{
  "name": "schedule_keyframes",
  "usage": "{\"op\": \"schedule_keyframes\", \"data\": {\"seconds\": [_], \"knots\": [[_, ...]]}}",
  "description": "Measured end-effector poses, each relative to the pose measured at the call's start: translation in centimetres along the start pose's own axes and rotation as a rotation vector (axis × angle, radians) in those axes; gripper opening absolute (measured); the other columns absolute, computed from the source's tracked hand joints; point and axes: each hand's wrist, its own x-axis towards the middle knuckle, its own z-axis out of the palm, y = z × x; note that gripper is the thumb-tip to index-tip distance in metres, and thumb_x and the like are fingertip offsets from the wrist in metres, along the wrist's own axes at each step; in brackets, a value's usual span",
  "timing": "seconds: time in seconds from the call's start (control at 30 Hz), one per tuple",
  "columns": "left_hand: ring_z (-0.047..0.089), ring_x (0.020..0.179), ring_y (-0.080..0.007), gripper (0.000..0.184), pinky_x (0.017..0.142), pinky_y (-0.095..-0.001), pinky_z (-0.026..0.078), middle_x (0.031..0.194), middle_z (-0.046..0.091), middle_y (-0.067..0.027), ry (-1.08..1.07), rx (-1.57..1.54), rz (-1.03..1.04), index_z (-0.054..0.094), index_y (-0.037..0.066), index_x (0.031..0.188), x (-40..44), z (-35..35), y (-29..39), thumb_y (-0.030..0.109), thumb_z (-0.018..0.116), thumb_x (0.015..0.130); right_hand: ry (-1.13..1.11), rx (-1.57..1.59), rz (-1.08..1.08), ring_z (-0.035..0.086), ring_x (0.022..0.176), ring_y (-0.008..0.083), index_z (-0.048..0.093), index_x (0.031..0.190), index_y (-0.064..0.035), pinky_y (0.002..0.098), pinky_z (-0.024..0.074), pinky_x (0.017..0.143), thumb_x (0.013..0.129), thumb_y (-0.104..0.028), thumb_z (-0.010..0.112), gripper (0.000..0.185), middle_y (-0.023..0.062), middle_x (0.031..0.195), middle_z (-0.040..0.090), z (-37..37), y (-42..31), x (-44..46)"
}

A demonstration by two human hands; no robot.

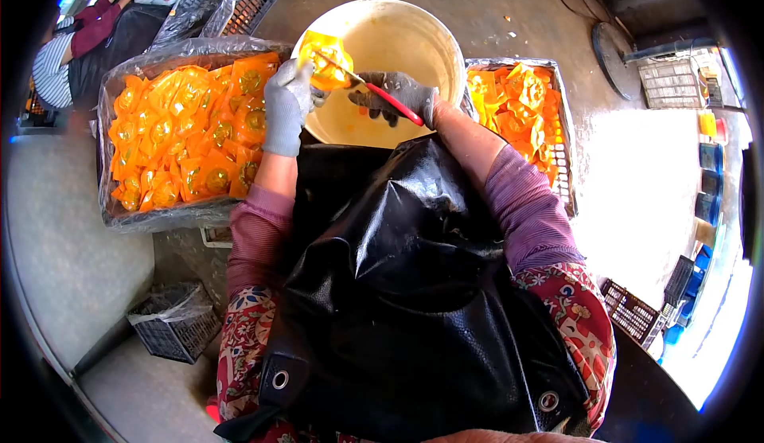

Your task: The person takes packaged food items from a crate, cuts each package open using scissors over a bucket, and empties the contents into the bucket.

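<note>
My left hand point(288, 102), in a grey glove, holds an orange and yellow piece point(326, 59) over the left part of a large cream bucket point(382, 13). In my right hand point(398, 94), also gloved, is a red-handled tool point(391, 103); its thin metal end reaches across the orange piece. To the left, a plastic-lined crate point(107, 156) holds many orange pieces point(187, 136) with shiny round centres. Another crate point(563, 136) with loose orange pieces point(521, 109) stands right of the bucket.
A black apron point(398, 300) covers my lap. Another person point(91, 33) works at the upper left beside black crates point(251, 5). An empty dark crate point(179, 323) sits at the lower left. At the right are a white crate point(671, 83), a brown crate point(630, 312) and blue containers point(708, 204).
</note>
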Motion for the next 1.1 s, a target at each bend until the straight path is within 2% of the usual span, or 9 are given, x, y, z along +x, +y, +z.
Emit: {"op": "schedule_keyframes", "data": {"seconds": [0.07,0.17,0.23,0.27,0.37,0.5,0.8,0.97,1.1], "knots": [[0.052,0.054,-0.0086,0.013,0.046,-0.0252,0.044,0.069,0.058,-0.0017,0.035,0.036,-0.03,0.062,-0.004,0.094,0.7,-0.1,-0.4,0.006,0.059,0.088,-0.059,0.024,0.125,0.061,0.058,0.0175,0.056,0.122,-0.0154,0.0259,0.0477,0.047,0.091,-0.033,0.049,0.036,0.0141,0.082,0.065,-0.7,-0.5,-0.2],[0.055,0.045,-0.0115,0.011,0.036,-0.0225,0.037,0.067,0.058,-0.0059,0.018,0.042,0.069,0.058,0.003,0.091,-0.2,0.1,0.7,0.012,0.053,0.092,0.029,-0.048,0.089,0.056,0.06,0.0056,0.058,0.12,-0.0149,0.0191,0.0428,0.042,0.086,-0.035,0.062,0.039,-0.0012,0.079,0.062,0.5,-4.0,-2.4],[0.058,0.05,-0.0125,0.011,0.038,-0.0226,0.04,0.069,0.059,-0.0056,-0.061,0.12,0.152,0.059,0.002,0.092,1.1,-0.4,-2.3,0.012,0.052,0.092,0.005,0.039,-0.094,0.055,0.056,0.0082,0.057,0.12,-0.0156,0.0213,0.0437,0.045,0.085,-0.038,0.063,0.042,0.0002,0.077,0.061,-0.4,4.9,2.6],[0.06,0.053,-0.0129,0.012,0.039,-0.0227,0.042,0.07,0.06,-0.0055,-0.103,0.162,0.194,0.059,0.002,0.093,1.2,-0.4,-2.4,0.011,0.052,0.092,0.033,-0.045,-0.047,0.054,0.054,0.0097,0.057,0.12,-0.0173,0.023,0.0434,0.045,0.084,-0.039,0.063,0.043,0.0015,0.074,0.06,0.2,-0.7,-0.5],[0.062,0.064,-0.0142,0.014,0.05,-0.0281,0.054,0.081,0.062,-0.0071,-0.011,-0.006,-0.022,0.062,-0.002,0.098,-0.4,0.5,1.0,0.007,0.055,0.089,0.009,-0.019,0.07,0.052,0.05,0.0099,0.058,0.117,-0.019,0.0233,0.0414,0.044,0.083,-0.039,0.063,0.04,0.0019,0.069,0.06,0.1,-3.7,-2.1],[0.066,0.076,-0.0205,0.031,0.055,-0.0318,0.059,0.098,0.063,-0.0121,-0.072,-0.329,-0.094,0.057,-0.001,0.111,-1.7,1.4,3.3,0.021,0.056,0.09,0.03,0.04,0.079,0.053,0.05,0.0088,0.058,0.118,-0.0182,0.0216,0.0433,0.045,0.08,-0.048,0.066,0.049,0.0009,0.067,0.061,0.7,-4.6,-2.5],[0.063,0.062,-0.0134,0.027,0.039,-0.0252,0.05,0.089,0.065,-0.0066,-0.041,-0.256,-0.123,0.061,0.005,0.108,-1.1,2.0,2.4,0.022,0.062,0.086,-0.064,0.16,0.075,0.058,0.051,0.0117,0.056,0.116,-0.0127,0.0229,0.048,0.047,0.078,-0.054,0.065,0.057,0.0033,0.07,0.063,1.1,-4.6,-2.2],[0.061,0.057,-0.0118,0.021,0.035,-0.0247,0.045,0.081,0.065,-0.0049,0.1,-0.284,-0.228,0.061,0.008,0.104,0.1,2.9,1.9,0.02,0.061,0.087,-0.182,0.34,0.048,0.053,0.04,0.0134,0.055,0.112,-0.0092,0.0264,0.043,0.036,0.087,-0.042,0.058,0.042,0.0051,0.065,0.062,1.1,-5.3,-2.7],[0.062,0.061,-0.0134,0.016,0.048,-0.0273,0.048,0.082,0.066,-0.0049,0.162,-0.178,-0.074,0.062,0.008,0.1,0.0,3.3,1.7,0.017,0.061,0.087,-0.236,0.529,-0.085,0.052,0.038,0.0157,0.053,0.111,-0.0069,0.0289,0.0432,0.035,0.09,-0.037,0.055,0.037,0.0077,0.061,0.061,2.0,-4.5,-2.0]]}}
